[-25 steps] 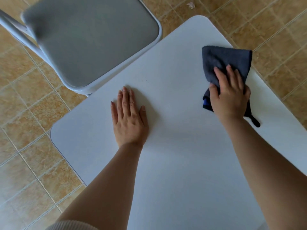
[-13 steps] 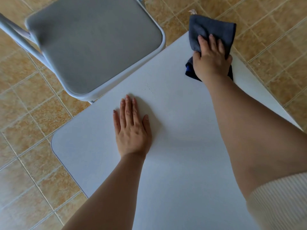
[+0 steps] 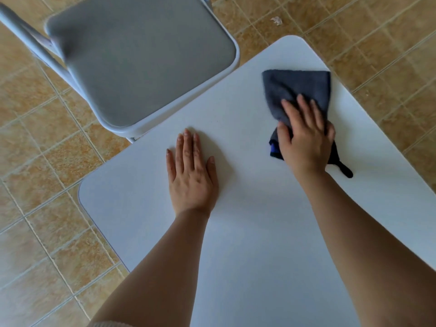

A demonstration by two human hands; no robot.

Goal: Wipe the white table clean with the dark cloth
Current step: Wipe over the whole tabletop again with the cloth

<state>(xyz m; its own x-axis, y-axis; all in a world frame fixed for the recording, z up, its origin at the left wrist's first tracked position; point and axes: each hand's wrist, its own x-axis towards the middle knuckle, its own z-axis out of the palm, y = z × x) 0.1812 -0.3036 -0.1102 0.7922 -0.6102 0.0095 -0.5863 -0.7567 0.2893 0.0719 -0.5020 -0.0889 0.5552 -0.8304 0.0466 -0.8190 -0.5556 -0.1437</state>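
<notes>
The white table (image 3: 247, 227) fills the lower middle of the head view, one rounded corner pointing away from me. A dark blue-grey cloth (image 3: 299, 90) lies flat on its far right part. My right hand (image 3: 306, 140) presses down on the cloth's near half, fingers spread over it, and a dark loop of the cloth sticks out to the right of my wrist. My left hand (image 3: 191, 173) rests flat, palm down, on the bare tabletop left of the cloth, fingers together and holding nothing.
A folding chair with a grey padded seat (image 3: 141, 57) and pale metal frame (image 3: 28, 41) stands against the table's far left edge. Tan floor tiles (image 3: 42, 161) surround the table. A small scrap of litter (image 3: 276, 20) lies on the floor beyond the far corner.
My right hand went out with the cloth to the table's far corner, then drew it back towards me and to the right. My left hand stayed planted on the tabletop.
</notes>
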